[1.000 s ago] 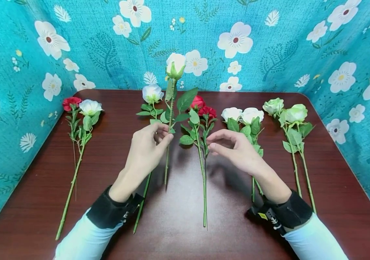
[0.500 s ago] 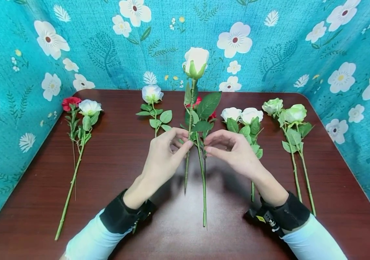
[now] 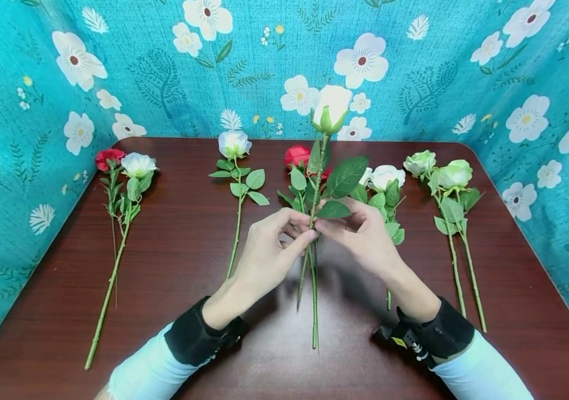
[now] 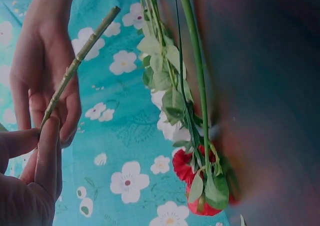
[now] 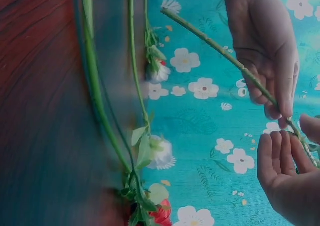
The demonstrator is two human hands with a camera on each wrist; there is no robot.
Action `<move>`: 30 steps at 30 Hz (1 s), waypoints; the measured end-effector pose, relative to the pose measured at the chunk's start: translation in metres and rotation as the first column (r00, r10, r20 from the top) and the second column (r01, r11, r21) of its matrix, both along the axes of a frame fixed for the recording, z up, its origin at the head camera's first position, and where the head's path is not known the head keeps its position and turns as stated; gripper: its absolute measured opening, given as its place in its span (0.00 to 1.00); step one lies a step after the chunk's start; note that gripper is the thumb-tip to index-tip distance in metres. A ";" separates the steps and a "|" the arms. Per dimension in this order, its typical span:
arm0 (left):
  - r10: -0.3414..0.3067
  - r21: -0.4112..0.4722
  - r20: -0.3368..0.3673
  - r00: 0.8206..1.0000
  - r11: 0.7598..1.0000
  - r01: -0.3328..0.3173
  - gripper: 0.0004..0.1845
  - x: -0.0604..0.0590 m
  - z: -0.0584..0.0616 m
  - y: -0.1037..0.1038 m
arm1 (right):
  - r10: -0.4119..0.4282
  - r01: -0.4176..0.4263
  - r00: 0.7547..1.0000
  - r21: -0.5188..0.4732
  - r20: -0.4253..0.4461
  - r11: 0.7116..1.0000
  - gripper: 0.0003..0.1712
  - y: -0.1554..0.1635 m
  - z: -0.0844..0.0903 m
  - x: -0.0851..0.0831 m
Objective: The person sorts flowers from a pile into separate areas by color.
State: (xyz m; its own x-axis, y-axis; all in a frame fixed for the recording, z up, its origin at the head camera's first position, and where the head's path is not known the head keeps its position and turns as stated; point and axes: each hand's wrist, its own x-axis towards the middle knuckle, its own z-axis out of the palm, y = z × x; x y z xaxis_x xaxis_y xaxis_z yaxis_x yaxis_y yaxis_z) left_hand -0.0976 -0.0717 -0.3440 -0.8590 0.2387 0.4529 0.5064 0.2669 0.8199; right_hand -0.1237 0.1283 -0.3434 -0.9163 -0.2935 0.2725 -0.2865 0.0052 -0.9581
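My left hand (image 3: 276,253) pinches the stem of a white rose (image 3: 332,108) between thumb and fingers. The rose is raised above the table with its bloom upward, leaning right. My right hand (image 3: 364,236) is at the same stem, just below the leaves. In the right wrist view, the rose stem (image 5: 215,46) passes between the right thumb and fingers, with a gap showing between them. Beneath the hands lie a red rose (image 3: 297,156) and a red carnation (image 4: 184,167), stems toward me. The raised rose's leaves partly hide the carnation in the head view.
A red carnation (image 3: 109,159) and a white rose (image 3: 138,165) lie at left. Another whitish rose (image 3: 234,145) lies left of centre. White roses (image 3: 387,178) lie right of centre, partly hidden by my right hand, and pale green roses (image 3: 455,175) farther right. A floral curtain (image 3: 164,66) backs the table (image 3: 174,233).
My left hand has carried the white rose rightward, from left of the red flowers to my right hand. The rose has tilted further right. My right hand has stayed nearly in place.
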 end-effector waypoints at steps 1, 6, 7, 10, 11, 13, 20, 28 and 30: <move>-0.002 -0.001 0.004 1.000 1.000 0.002 0.08 0.000 0.000 0.001 | -0.035 0.035 0.999 -0.006 0.009 0.999 0.17 -0.001 0.001 0.000; -0.016 -0.011 0.011 1.000 1.000 0.016 0.07 0.002 0.000 0.003 | -0.144 0.148 0.986 -0.037 0.087 0.988 0.17 -0.003 0.007 0.001; -0.019 -0.010 0.012 1.000 1.000 0.019 0.06 0.002 0.001 0.003 | -0.143 0.148 0.984 -0.046 0.107 0.988 0.18 -0.003 0.007 0.001; -0.022 -0.012 0.020 1.000 1.000 0.022 0.06 0.002 0.001 0.003 | -0.134 0.142 0.982 -0.049 0.136 0.989 0.19 -0.004 0.009 0.000; -0.021 -0.015 0.023 1.000 1.000 0.022 0.06 0.002 0.002 0.003 | -0.133 0.141 0.981 -0.049 0.144 0.989 0.20 -0.005 0.009 0.000; -0.019 -0.023 0.029 0.999 1.000 0.020 0.06 0.002 0.002 0.003 | -0.138 0.147 0.980 -0.049 0.146 0.988 0.20 -0.006 0.010 -0.001; -0.032 -0.033 0.053 0.998 0.999 0.034 0.06 0.001 -0.001 0.004 | -0.164 0.171 0.977 -0.034 0.135 0.985 0.18 -0.008 0.013 -0.001; -0.052 -0.059 0.084 0.995 0.997 0.058 0.09 0.002 0.000 0.004 | -0.164 0.171 0.977 -0.040 0.133 0.984 0.18 -0.007 0.015 -0.001; -0.057 -0.058 0.092 0.994 0.996 0.063 0.09 0.002 0.000 0.004 | -0.160 0.168 0.976 -0.047 0.145 0.985 0.18 -0.006 0.014 -0.001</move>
State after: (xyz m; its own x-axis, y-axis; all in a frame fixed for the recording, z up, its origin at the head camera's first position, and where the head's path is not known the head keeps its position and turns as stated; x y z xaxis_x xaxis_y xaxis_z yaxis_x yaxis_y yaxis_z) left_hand -0.0956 -0.0678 -0.3440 -0.8790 0.3159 0.3572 0.4477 0.2888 0.8462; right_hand -0.1247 0.1220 -0.3291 -0.9810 -0.1231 0.1502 -0.1494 -0.0162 -0.9887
